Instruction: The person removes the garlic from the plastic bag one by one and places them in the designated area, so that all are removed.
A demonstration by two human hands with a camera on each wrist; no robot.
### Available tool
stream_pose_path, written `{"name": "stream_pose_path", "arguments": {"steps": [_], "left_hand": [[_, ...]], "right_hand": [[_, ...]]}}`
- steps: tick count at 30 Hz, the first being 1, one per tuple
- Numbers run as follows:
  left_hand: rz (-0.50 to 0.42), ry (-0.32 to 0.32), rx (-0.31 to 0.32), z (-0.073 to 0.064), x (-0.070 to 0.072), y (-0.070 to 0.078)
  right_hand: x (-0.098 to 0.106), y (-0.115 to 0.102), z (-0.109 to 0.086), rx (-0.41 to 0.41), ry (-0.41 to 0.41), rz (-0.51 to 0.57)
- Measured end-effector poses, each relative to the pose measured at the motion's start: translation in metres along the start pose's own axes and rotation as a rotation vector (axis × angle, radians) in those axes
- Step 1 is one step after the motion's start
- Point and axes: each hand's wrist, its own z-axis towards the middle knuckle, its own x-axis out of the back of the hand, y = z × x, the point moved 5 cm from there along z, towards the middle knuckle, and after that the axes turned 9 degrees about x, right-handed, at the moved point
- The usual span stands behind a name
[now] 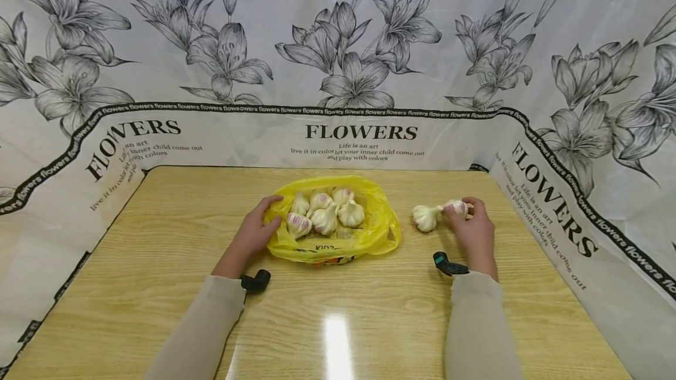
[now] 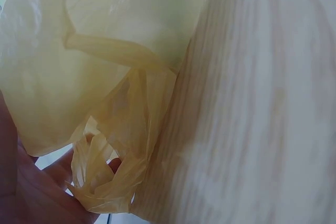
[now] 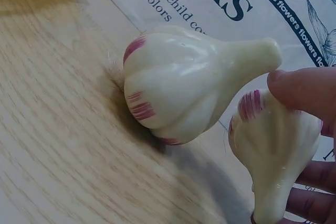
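Note:
A yellow plastic bag (image 1: 377, 239) lies with its mouth spread on the table, several white garlic bulbs (image 1: 324, 220) with purple streaks inside it. My left hand (image 1: 252, 232) holds the bag's left rim, thumb toward the front and fingers behind. The left wrist view has the crumpled bag film (image 2: 105, 93) against the left hand (image 2: 47, 192). To the right of the bag, my right hand (image 1: 475, 232) grips a garlic bulb (image 3: 275, 140) between thumb and fingers. Another garlic bulb (image 3: 173, 82) is just left of it, its stem pointing toward the thumb.
The light wood table (image 1: 338, 298) is bounded at the back and sides by a white cloth (image 1: 237, 139) with flower prints and lettering. Black wrist devices (image 1: 256, 281) sit on both wrists below the hands. A bright glare strip crosses the table's front.

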Motion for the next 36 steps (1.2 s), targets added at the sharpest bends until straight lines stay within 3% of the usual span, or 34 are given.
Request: {"name": "stream_pose_path", "arguments": {"steps": [13, 21, 30, 36], "left_hand": [[0.001, 0.0, 0.0, 0.001, 0.0, 0.001], [0.012, 0.006, -0.011, 0.0, 0.001, 0.001], [0.007, 0.007, -0.003, 0.001, 0.001, 0.0], [0.005, 0.008, -0.003, 0.001, 0.002, -0.001]], "right_hand": [[-0.018, -0.003, 0.004, 0.016, -0.091, -0.022], [-0.024, -0.002, 0.004, -0.016, -0.117, -0.031], [-0.022, -0.002, 0.004, 0.0, -0.134, -0.033], [-0.016, -0.008, 0.0, 0.015, -0.208, -0.016]]}}
